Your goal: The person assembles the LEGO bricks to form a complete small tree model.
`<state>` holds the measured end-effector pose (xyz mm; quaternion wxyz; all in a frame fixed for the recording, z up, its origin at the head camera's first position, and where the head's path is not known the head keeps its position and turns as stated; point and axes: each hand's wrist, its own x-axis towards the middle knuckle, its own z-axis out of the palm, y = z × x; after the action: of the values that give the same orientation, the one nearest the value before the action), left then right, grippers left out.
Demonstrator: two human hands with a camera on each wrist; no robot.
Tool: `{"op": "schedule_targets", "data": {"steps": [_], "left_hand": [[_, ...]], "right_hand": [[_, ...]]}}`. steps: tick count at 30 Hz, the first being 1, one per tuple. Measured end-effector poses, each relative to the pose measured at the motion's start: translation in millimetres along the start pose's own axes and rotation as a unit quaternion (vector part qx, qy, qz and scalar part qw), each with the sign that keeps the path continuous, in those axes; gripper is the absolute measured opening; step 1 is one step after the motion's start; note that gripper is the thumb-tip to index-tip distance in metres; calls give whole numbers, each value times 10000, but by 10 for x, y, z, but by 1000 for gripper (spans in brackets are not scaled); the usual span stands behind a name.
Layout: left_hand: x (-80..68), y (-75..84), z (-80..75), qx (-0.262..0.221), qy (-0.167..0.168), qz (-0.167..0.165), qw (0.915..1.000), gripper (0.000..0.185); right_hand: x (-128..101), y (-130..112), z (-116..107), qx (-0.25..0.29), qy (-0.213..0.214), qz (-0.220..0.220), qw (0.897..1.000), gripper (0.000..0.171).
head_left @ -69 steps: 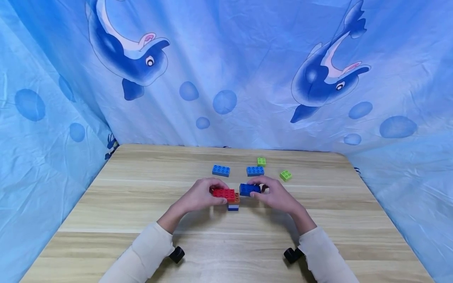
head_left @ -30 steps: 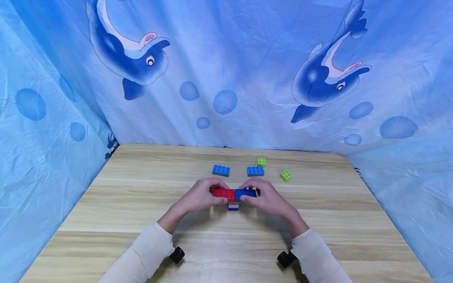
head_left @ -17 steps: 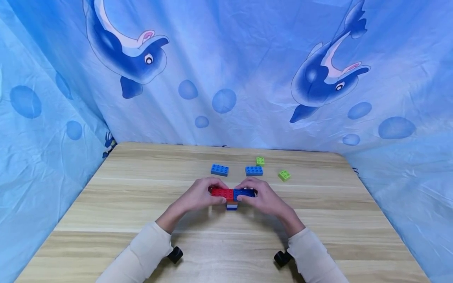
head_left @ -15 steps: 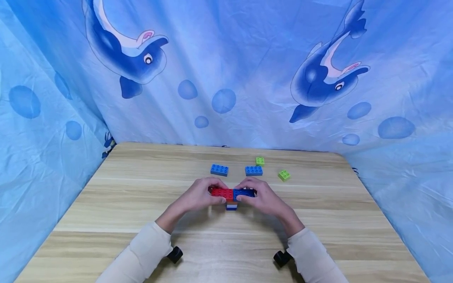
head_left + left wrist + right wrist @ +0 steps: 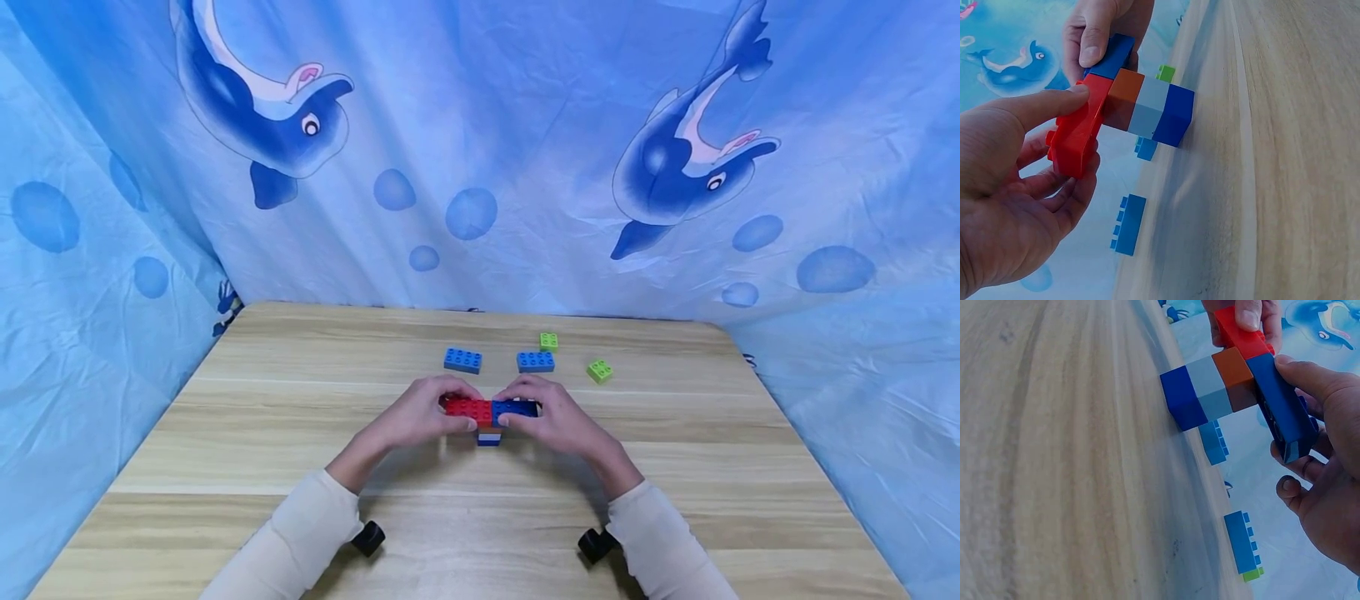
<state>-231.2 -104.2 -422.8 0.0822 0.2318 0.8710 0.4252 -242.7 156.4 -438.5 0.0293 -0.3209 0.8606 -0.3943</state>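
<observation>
A short tower of toy building bricks stands on the wooden table point(image 5: 480, 517), between both hands. Its layers are a dark blue brick point(image 5: 1175, 115) at the bottom, a white brick point(image 5: 1149, 105) and an orange brick point(image 5: 1125, 99). Across the top, a red brick point(image 5: 468, 410) and a long dark blue brick point(image 5: 1280, 403) lie end to end, each jutting outward past the tower. My left hand point(image 5: 420, 412) pinches the red brick between thumb and fingers. With thumb in front and fingers behind, my right hand point(image 5: 562, 421) grips the long dark blue brick.
Behind the hands lie two lighter blue bricks, a left one point(image 5: 462, 361) and a right one point(image 5: 536, 362). Two small green bricks sit farther right, one at the back point(image 5: 549, 341) and one nearer point(image 5: 600, 371). A dolphin-print curtain point(image 5: 555, 167) hangs behind the table.
My right hand has moved left, bringing the long dark blue brick from beside the tower onto its top, against the red brick. My left hand has kept its grip on the red brick.
</observation>
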Motion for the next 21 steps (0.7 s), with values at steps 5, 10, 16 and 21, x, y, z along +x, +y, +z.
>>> {"op": "schedule_targets", "data": {"steps": [5,10,16,21], "left_hand": [[1,-9,-3,75,-29,-108,9999,31],[-12,-19,-35,106,-126,-154,9997,32],[-21,-26,-70,68,-210,-223,9995,31],[-14,-48,-70,3,-220,-179,9996,30]], "right_hand": [[-9,-12,-20,-122,-65,118,9998,28],[-15,-13,-20,-195,-61,134,9997,28],[-20,-21,-20,-191,-62,153,9997,29],[-31,-35,-43,-189,-46,164,9997,30]]}}
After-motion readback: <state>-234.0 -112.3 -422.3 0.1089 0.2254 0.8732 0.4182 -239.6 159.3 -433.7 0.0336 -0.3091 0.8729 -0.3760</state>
